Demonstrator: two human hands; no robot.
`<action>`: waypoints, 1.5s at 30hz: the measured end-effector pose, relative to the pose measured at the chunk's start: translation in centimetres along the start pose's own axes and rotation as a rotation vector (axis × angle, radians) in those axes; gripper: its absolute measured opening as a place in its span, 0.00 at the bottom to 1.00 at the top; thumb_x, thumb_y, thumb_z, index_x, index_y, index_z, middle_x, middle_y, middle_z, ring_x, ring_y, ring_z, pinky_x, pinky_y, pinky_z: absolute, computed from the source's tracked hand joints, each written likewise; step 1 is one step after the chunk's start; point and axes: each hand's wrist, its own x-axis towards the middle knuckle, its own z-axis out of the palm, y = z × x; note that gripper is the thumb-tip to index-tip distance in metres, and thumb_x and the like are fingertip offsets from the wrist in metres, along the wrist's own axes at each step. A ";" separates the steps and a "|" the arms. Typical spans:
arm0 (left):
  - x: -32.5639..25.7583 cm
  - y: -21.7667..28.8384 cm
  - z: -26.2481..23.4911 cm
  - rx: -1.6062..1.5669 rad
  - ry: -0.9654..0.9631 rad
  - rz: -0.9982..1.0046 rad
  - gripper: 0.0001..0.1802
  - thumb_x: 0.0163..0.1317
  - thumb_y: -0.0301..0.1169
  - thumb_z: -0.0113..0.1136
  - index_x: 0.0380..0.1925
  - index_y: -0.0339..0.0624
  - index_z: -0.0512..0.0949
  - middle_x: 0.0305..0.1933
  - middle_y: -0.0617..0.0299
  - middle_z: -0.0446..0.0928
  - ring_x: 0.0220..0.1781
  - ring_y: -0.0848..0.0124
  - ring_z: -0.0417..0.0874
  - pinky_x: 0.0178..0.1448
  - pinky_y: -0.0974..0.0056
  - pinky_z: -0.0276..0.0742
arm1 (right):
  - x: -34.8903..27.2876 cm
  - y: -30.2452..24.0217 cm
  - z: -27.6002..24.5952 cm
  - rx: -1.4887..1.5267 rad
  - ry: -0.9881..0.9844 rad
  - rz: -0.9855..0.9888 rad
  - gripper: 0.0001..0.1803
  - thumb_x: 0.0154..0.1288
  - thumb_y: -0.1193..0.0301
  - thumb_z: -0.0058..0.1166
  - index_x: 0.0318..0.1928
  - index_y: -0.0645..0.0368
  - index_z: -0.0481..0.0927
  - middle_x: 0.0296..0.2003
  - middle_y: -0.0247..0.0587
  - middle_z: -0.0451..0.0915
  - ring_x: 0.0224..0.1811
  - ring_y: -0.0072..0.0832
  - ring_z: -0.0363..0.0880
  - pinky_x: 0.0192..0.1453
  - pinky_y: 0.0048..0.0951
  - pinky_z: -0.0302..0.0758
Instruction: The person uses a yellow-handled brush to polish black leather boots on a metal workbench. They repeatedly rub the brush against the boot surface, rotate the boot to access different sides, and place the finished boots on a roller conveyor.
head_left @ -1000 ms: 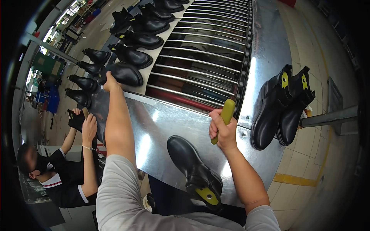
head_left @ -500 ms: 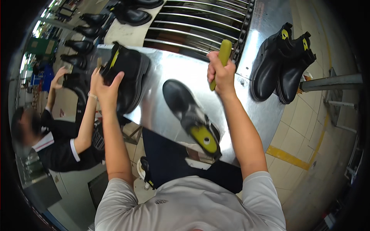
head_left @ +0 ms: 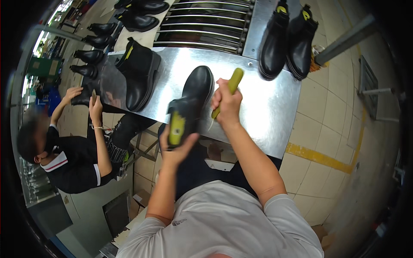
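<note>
On the metal tabletop in front of me a black ankle boot (head_left: pixel 197 92) lies with its toe pointing away and its yellow-green inside showing at the collar. My left hand (head_left: pixel 175 148) grips that boot around its collar, thumb on the right side and fingers on the left. Just right of the boot, my right hand (head_left: pixel 228 105) is closed around an olive-green elongated bar (head_left: pixel 235 79) with a rounded end. A thin pale strand hangs below that hand. Another black boot (head_left: pixel 140 73) stands farther left on the metal.
A pair of black boots (head_left: pixel 275 43) stands at the far right of the metal table (head_left: pixel 271 116). Beyond the table runs a roller conveyor (head_left: pixel 202 26). At left a co-worker (head_left: pixel 77 159) handles a dark boot. More boots (head_left: pixel 137 20) stand at the far left.
My left hand has left the standing boot on the left and taken hold of the middle boot. That boot has turned, its toe now swung rightward. My right hand has come nearer, still gripping the green bar.
</note>
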 end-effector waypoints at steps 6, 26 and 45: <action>3.2 -4.1 -9.4 -0.147 -0.157 -0.176 0.36 0.49 0.16 0.80 0.61 0.34 0.77 0.54 0.61 0.84 0.53 0.73 0.83 0.60 0.68 0.79 | 4.4 -4.4 -2.2 0.039 0.099 -0.165 0.11 0.75 0.64 0.61 0.48 0.54 0.74 0.19 0.29 0.67 0.16 0.19 0.66 0.19 0.24 0.66; 6.5 -1.2 -9.8 -0.067 -0.444 0.153 0.44 0.48 0.24 0.81 0.68 0.33 0.73 0.71 0.49 0.76 0.72 0.61 0.77 0.76 0.57 0.68 | 12.1 -3.1 3.6 -0.323 -0.477 0.416 0.13 0.70 0.62 0.66 0.46 0.54 0.77 0.17 0.19 0.63 0.13 0.10 0.60 0.14 0.17 0.56; -19.9 13.6 -19.1 0.306 0.764 -0.207 0.28 0.46 0.39 0.87 0.42 0.33 0.84 0.38 0.62 0.86 0.40 0.76 0.82 0.48 0.64 0.80 | 18.0 -1.3 -0.7 -0.351 -0.435 0.105 0.15 0.77 0.62 0.59 0.56 0.55 0.81 0.16 0.20 0.60 0.13 0.12 0.55 0.16 0.20 0.58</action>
